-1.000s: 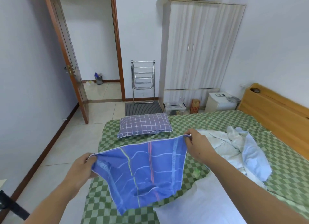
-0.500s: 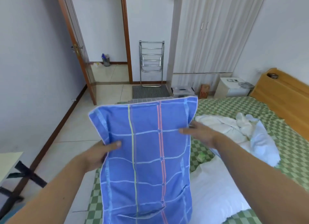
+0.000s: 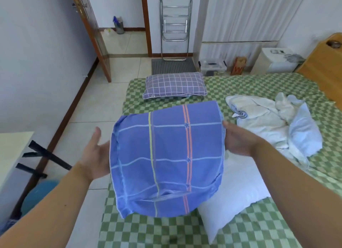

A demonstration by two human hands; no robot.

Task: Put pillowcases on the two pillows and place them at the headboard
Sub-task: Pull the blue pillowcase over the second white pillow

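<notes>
Head view, looking down across a bedroom. At the far left a pale table edge [image 3: 13, 149] juts in beside the wall, with tiled floor [image 3: 103, 107] running open from there to an open wooden door [image 3: 94, 34]. A folded metal rack [image 3: 174, 25] leans against the back wall above a dark mat [image 3: 173, 66].

Next comes the bed [image 3: 240, 84], covered in a green checked sheet, its left edge meeting the floor. The left hand [image 3: 96, 155] is raised beside the left edge of a blue striped pillowcase [image 3: 166, 159], palm turned inward, fingers straight and spread; whether it touches the cloth cannot be told. The pillowcase hangs in the air over the bed's near left part, bulging as if filled with air. Beyond it, a pillow in a purple grid case [image 3: 175, 85] lies near the foot corner.

The right hand [image 3: 238, 138] holds the pillowcase's right edge, fingers curled round the cloth. Below it a bare white pillow [image 3: 238, 194] lies on the sheet. Further right sits a crumpled white and pale blue blanket [image 3: 277, 122], then the wooden headboard [image 3: 325, 70] at the far right, with a white nightstand [image 3: 275, 62] beside it.
</notes>
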